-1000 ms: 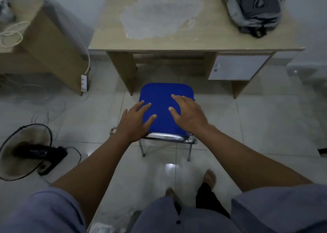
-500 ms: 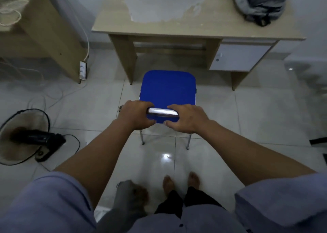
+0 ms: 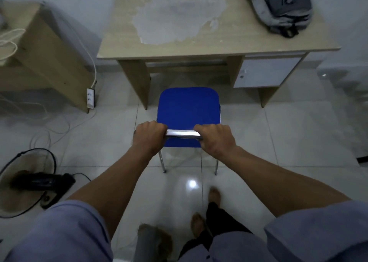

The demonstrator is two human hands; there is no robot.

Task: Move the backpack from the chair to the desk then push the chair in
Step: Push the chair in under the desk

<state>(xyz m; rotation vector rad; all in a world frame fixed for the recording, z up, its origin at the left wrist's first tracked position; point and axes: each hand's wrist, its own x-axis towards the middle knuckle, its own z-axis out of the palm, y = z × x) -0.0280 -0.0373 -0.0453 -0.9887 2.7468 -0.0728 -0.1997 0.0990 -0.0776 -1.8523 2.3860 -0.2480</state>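
Observation:
A grey backpack (image 3: pixel 282 8) lies on the far right corner of the wooden desk (image 3: pixel 199 44). The blue-seated chair (image 3: pixel 188 108) with chrome legs stands on the tiled floor just in front of the desk's knee opening. My left hand (image 3: pixel 149 138) and my right hand (image 3: pixel 215 138) are both closed around the chrome top bar of the chair's backrest (image 3: pixel 182 133), one at each end. The seat's front edge is near the desk's left leg panel.
A second wooden table (image 3: pixel 39 48) stands at the left with white cables and a power strip (image 3: pixel 90 98). A floor fan (image 3: pixel 25 180) lies at the lower left. The desk has a white drawer unit (image 3: pixel 266 72) on its right side. My bare feet are behind the chair.
A second ago my open hands hovered over the seat and backrest. They then closed on the chrome bar, and they still grip it as the chair sits closer to the desk.

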